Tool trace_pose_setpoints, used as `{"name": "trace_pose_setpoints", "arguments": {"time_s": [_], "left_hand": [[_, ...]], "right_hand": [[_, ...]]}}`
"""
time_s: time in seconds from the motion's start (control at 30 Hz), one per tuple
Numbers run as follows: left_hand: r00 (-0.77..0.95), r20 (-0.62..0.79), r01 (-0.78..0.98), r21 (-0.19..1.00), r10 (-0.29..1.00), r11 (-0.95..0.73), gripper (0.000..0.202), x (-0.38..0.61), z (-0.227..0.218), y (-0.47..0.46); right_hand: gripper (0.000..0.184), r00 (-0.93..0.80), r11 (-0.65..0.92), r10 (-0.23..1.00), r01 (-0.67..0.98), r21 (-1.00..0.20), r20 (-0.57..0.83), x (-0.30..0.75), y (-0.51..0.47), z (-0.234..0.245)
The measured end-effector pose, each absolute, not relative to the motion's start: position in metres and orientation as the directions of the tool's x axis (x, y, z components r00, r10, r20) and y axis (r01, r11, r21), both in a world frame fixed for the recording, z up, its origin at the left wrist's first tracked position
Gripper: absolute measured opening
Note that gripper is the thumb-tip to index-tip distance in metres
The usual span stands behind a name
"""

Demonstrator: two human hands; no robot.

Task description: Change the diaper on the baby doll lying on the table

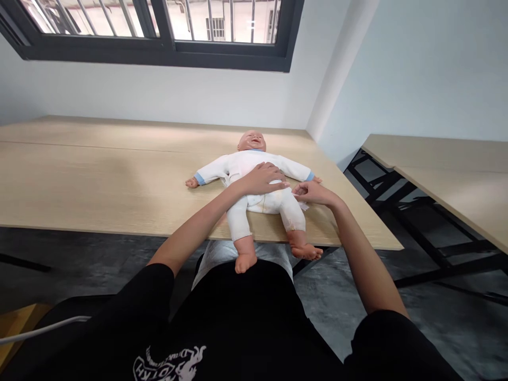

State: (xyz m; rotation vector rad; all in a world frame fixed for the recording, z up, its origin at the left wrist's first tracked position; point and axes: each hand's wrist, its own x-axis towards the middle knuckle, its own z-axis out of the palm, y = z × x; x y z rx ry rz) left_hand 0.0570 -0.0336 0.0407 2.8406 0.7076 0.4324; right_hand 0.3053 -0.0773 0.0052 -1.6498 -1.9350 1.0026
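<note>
A baby doll [254, 159] in a white one-piece suit with blue cuffs lies on its back on the wooden table [99, 180], head toward the wall, bare feet hanging over the near edge. My left hand [262, 179] rests flat on the doll's belly, fingers stretched out. My right hand [311, 192] is at the doll's hip on the right side, fingers pinched on a bit of the white suit fabric.
A second wooden table [444, 169] on a black metal frame stands to the right across a gap of grey floor. A dark-framed window [159, 47] runs along the white wall behind the table. A wooden seat corner [16, 323] shows at lower left.
</note>
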Motion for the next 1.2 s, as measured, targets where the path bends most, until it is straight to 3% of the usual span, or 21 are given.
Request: {"name": "trace_pose_setpoints", "arguments": {"time_s": [0.17, 0.37, 0.67, 0.87, 1.07, 1.2], "left_hand": [[0.844, 0.237, 0.431, 0.237, 0.482, -0.871, 0.052, 0.057, 0.040, -0.033], [0.848, 0.242, 0.413, 0.255, 0.471, -0.874, 0.053, 0.058, 0.039, -0.031], [0.856, 0.229, 0.407, 0.254, 0.464, -0.877, 0.056, 0.057, 0.040, -0.033], [0.855, 0.258, 0.363, 0.324, 0.451, -0.874, 0.055, 0.057, 0.041, -0.032], [0.878, 0.328, 0.146, 0.509, 0.348, -0.849, 0.054, 0.058, 0.036, -0.020], [0.877, 0.273, 0.207, 0.528, 0.395, -0.824, 0.051, 0.058, 0.035, -0.020]], "right_hand": [[0.062, -0.321, 0.087, 0.931, 0.658, -0.748, -0.175, 0.307, -0.086, 0.020], [0.055, -0.186, 0.026, 0.980, 0.459, -0.888, -0.068, 0.303, -0.084, 0.022], [0.076, -0.132, -0.029, 0.989, 0.233, -0.972, -0.061, 0.301, -0.084, 0.020], [0.060, -0.328, 0.001, 0.945, 0.031, -1.000, -0.009, 0.290, -0.097, 0.027], [0.064, -0.399, 0.155, 0.910, 0.082, -0.985, 0.110, 0.285, -0.102, 0.029], [0.060, -0.285, 0.177, 0.948, 0.101, -0.979, 0.142, 0.287, -0.096, 0.025]]}}
